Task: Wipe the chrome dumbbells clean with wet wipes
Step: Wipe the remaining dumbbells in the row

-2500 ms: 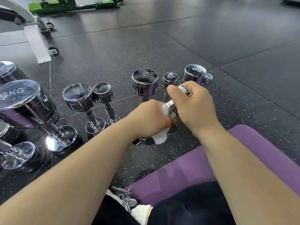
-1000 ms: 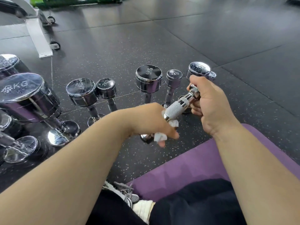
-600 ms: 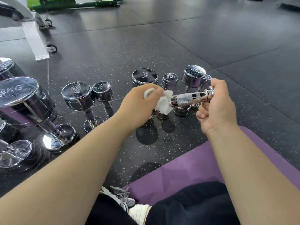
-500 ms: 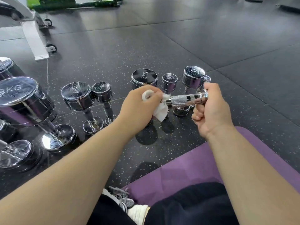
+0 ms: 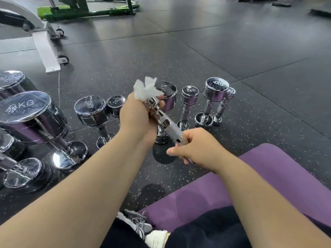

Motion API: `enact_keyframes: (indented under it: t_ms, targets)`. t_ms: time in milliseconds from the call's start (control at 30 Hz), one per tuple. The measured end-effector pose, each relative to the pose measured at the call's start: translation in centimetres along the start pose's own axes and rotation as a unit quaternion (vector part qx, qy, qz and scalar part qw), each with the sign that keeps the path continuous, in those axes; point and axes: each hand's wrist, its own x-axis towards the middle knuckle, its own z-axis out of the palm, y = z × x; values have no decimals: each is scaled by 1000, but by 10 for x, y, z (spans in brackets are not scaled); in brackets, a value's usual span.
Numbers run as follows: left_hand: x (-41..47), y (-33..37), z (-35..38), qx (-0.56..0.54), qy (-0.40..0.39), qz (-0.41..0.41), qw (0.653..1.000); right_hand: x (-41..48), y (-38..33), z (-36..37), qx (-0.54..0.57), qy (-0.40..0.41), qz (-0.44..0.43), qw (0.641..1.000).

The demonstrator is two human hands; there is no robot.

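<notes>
I hold a small chrome dumbbell (image 5: pixel 165 123) in the air between both hands, tilted with its far end up and to the left. My left hand (image 5: pixel 138 119) grips that upper end through a white wet wipe (image 5: pixel 146 89), whose loose corners stick out above my fingers. My right hand (image 5: pixel 198 148) grips the lower end near my lap, hiding that head. The knurled handle shows between the hands. Other chrome dumbbells stand upright on the floor behind: a 5 kg (image 5: pixel 168 93), a 2 kg (image 5: pixel 188 102) and a 4 kg (image 5: pixel 213 97).
More upright dumbbells stand at the left, including a large one (image 5: pixel 32 117), a 4 kg (image 5: pixel 91 111) and a 2 kg (image 5: pixel 116 105). A purple mat (image 5: pixel 268 179) lies under me on the black rubber floor. A white bench frame (image 5: pixel 46 49) and green equipment (image 5: pixel 86 9) stand far back.
The dumbbell has swung from lying level to tilted. My left hand with the wipe rose up and away onto the far head. My right hand dropped toward me with the near end.
</notes>
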Motion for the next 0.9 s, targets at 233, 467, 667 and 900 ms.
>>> enact_keyframes:
  t_ms: [233, 467, 667, 900]
  targets:
    - [12, -4, -18, 139, -7, -8, 990, -2, 7, 3, -67, 190, -17, 979]
    - [9, 6, -21, 147, -19, -8, 989, -1, 11, -1, -46, 212, -44, 975]
    - [7, 11, -27, 483, -106, 153, 856, -2, 9, 7, 98, 36, 27, 994]
    - [4, 14, -21, 394, -61, 19, 917, -11, -9, -8, -227, 274, -98, 929]
